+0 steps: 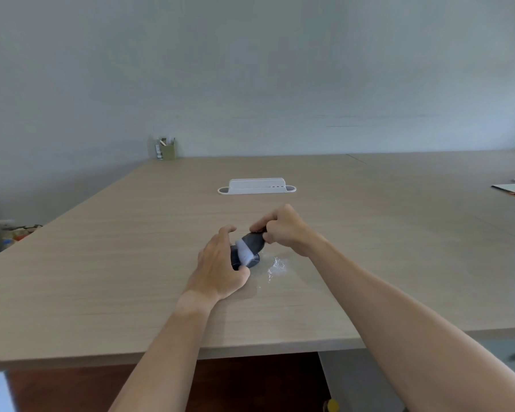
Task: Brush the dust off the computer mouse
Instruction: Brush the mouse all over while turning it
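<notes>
Both hands work mid-worktop [131, 263]: left hand [220, 269] clamped on the mouse [252, 261], right hand [283, 230] apparently pinching the brush [252, 243], whose sweep may scatter dust [275, 267].

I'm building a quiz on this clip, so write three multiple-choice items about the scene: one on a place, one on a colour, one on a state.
1. Where does the white dust pile lie?
A. right of the mouse
B. inside the white tray
C. at the desk's near edge

2. What colour are the brush's bristle tips?
A. red
B. white
C. green

3. What is the left hand doing?
A. resting flat, away from everything
B. lifting the tray
C. holding the mouse on the desk

Answers:
1 A: the dust sits on the desk just right of the mouse.
2 B: the brush, gripped by the right hand, ends in white bristles.
3 C: the left hand wraps the mouse's left side.
</notes>
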Demonstrator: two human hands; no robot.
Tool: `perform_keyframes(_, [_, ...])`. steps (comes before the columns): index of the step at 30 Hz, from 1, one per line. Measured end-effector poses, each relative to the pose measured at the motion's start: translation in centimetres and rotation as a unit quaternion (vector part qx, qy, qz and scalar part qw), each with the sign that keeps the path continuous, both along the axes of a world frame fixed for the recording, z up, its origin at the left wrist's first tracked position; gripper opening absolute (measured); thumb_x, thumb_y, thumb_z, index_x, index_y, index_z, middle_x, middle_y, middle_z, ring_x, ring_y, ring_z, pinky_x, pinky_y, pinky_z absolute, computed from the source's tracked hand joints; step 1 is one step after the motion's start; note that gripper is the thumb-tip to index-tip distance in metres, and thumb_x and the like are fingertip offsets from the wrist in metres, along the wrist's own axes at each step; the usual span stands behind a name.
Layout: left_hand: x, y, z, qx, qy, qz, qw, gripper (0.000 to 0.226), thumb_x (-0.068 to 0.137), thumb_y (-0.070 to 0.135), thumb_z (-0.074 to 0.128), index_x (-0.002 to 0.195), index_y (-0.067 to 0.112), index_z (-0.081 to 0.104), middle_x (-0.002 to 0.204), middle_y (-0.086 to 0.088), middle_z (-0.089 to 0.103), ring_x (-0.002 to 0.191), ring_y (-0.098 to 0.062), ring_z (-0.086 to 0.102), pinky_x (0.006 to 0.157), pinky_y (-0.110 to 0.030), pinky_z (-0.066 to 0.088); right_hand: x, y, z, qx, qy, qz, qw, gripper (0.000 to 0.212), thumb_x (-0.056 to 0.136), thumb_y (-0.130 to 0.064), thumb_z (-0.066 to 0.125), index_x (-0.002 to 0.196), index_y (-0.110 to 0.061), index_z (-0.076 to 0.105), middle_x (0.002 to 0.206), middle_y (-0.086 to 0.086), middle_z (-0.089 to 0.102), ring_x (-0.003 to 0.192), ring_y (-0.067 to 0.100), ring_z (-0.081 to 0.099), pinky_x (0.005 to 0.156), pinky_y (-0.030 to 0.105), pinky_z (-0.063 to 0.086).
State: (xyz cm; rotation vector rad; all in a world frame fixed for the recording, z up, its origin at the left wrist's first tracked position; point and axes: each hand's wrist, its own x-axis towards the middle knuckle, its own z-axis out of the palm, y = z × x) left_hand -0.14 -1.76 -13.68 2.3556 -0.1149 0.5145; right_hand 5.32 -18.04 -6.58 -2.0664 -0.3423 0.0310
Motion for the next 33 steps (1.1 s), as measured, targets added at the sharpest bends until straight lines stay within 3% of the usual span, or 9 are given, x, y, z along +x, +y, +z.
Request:
perform_keyframes(7, [0.2,0.0,-0.3,0.061,-0.032,0.037,0.997,0.064,0.073,0.024,0.065,0.132,0.028,0.043,0.114,0.005,0.047,0.112,-0.020,0.052,0.101,-0.036,0.040,0.7,-0.6,0.0,-0.046,-0.097,-0.091,0.990,0.039,0.074,0.009,0.044,0.094,-0.002,0.076,0.100,0.011,0.073,0.100,0.021,0.063,0.079,0.025,0.047])
perform_keyframes(12, [0.4,-0.4,-0.4,0.063,-0.036,0.064,0.995,0.040,0.072,0.043,0.072,0.105,0.026,0.058,0.111,0.005,0.048,0.110,-0.020,0.052,0.086,-0.036,0.050,0.1,0.0,0.3,0.018,0.009,-0.029,0.999,0.034,0.074,0.010,0.046,0.089,0.000,0.075,0.066,0.010,0.064,0.062,0.018,0.055,0.061,0.024,0.047])
perform_keyframes(14, [0.3,-0.2,-0.5,0.062,-0.031,0.045,0.997,0.040,0.071,0.041,0.073,0.105,0.025,0.060,0.111,0.007,0.049,0.111,-0.019,0.051,0.086,-0.031,0.047,0.0,0.1,-0.1,-0.020,0.010,-0.020,1.000,0.035,0.074,0.010,0.045,0.089,0.000,0.075,0.067,0.007,0.065,0.067,0.018,0.056,0.065,0.026,0.047])
perform_keyframes(17, [0.3,0.1,-0.4,0.076,-0.002,0.006,0.997,0.051,0.069,0.036,0.064,0.119,0.027,0.059,0.117,0.011,0.052,0.113,-0.018,0.047,0.092,-0.030,0.042,0.1,0.0,-0.4,-0.078,-0.082,-0.069,0.991,0.035,0.072,0.011,0.045,0.086,0.002,0.076,0.091,0.013,0.074,0.091,0.024,0.063,0.073,0.026,0.046])
perform_keyframes(19, [0.4,0.2,-0.4,0.084,0.009,-0.018,0.996,0.046,0.064,0.038,0.056,0.109,0.029,0.060,0.108,0.016,0.055,0.106,-0.018,0.049,0.089,-0.030,0.042,0.2,-0.2,0.0,-0.055,-0.103,-0.093,0.989,0.035,0.072,0.011,0.045,0.087,0.003,0.076,0.094,0.013,0.074,0.093,0.024,0.062,0.074,0.026,0.046])
perform_keyframes(22, [0.9,0.3,-0.6,0.068,0.003,-0.020,0.997,0.030,0.061,0.044,0.056,0.089,0.034,0.049,0.088,0.015,0.057,0.093,-0.022,0.056,0.076,-0.030,0.043,0.0,-0.1,0.6,0.029,-0.031,-0.082,0.996,0.035,0.075,0.011,0.044,0.085,0.000,0.076,0.072,0.007,0.067,0.075,0.021,0.058,0.068,0.028,0.048])
perform_keyframes(26, [0.8,0.1,-0.6,0.058,0.015,0.013,0.998,0.051,0.061,0.060,0.070,0.100,0.033,0.052,0.103,0.011,0.052,0.101,-0.012,0.045,0.088,-0.030,0.040,-0.8,0.3,0.3,0.012,0.049,-0.017,0.999,0.033,0.076,0.013,0.045,0.087,0.002,0.074,0.069,0.010,0.065,0.067,0.022,0.056,0.062,0.027,0.049])
perform_keyframes(30, [0.3,0.0,-0.2,0.115,0.008,0.019,0.993,0.065,0.062,0.062,0.067,0.122,0.039,0.052,0.118,0.011,0.048,0.112,-0.013,0.039,0.097,-0.031,0.030,-1.2,0.1,0.4,-0.034,-0.076,-0.095,0.992,0.034,0.075,0.010,0.044,0.086,0.004,0.076,0.088,0.013,0.073,0.086,0.019,0.057,0.076,0.029,0.051])
perform_keyframes(33, [0.5,0.1,-0.2,0.094,0.024,-0.016,0.995,0.049,0.061,0.050,0.057,0.109,0.039,0.052,0.105,0.016,0.059,0.109,-0.022,0.052,0.089,-0.034,0.037,-1.1,0.1,1.0,-0.018,-0.091,-0.100,0.991,0.029,0.074,0.006,0.046,0.082,0.006,0.074,0.079,0.016,0.072,0.084,0.026,0.062,0.076,0.036,0.057])
